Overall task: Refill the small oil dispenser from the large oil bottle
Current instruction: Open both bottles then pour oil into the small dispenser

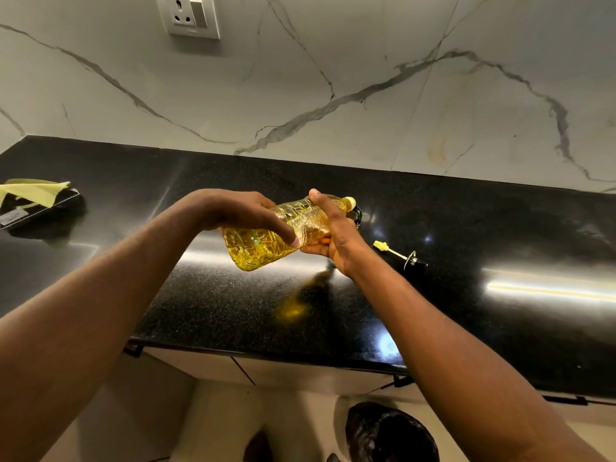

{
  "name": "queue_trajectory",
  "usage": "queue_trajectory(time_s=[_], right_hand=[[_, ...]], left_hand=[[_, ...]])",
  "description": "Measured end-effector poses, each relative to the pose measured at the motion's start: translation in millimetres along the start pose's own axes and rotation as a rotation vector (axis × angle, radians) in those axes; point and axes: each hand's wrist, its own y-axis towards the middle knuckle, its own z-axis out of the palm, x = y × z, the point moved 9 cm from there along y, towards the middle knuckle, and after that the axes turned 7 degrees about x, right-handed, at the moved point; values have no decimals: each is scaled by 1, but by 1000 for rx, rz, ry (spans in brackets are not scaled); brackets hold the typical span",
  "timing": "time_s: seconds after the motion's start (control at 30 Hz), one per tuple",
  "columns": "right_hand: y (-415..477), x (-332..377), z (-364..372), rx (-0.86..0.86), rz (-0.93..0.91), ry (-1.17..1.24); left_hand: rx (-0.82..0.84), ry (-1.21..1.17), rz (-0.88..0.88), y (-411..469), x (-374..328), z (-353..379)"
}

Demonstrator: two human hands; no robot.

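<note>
Both hands gripped the large oil bottle (266, 238) above the black countertop (233, 305): the left hand (240, 213) wrapped its base, the right hand (336, 238) clasped near the neck. The bottle tipped almost level, its mouth to the far right, over something dark and mostly hidden. The pourer stopper (400, 253) lay loose just right.

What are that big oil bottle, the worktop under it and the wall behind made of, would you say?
The oil bottle looks like thin clear plastic: ribbed, see-through walls showing yellow oil. The countertop seems to be polished black granite or similar stone: fine speckles and mirror-like light streaks. The wall looks like white marble or marble-look tile, with grey veins and thin straight joints; which one I cannot tell.
</note>
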Motion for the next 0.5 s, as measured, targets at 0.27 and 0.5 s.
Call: queue_trajectory(time_s=[0.27,0.5], right_hand=[[-2,0,1,16,-3,8],[-4,1,3,35,-11,20]], left_hand=[[-1,6,1,-1,1,0],[-7,13,-3,-2,-1,-2]])
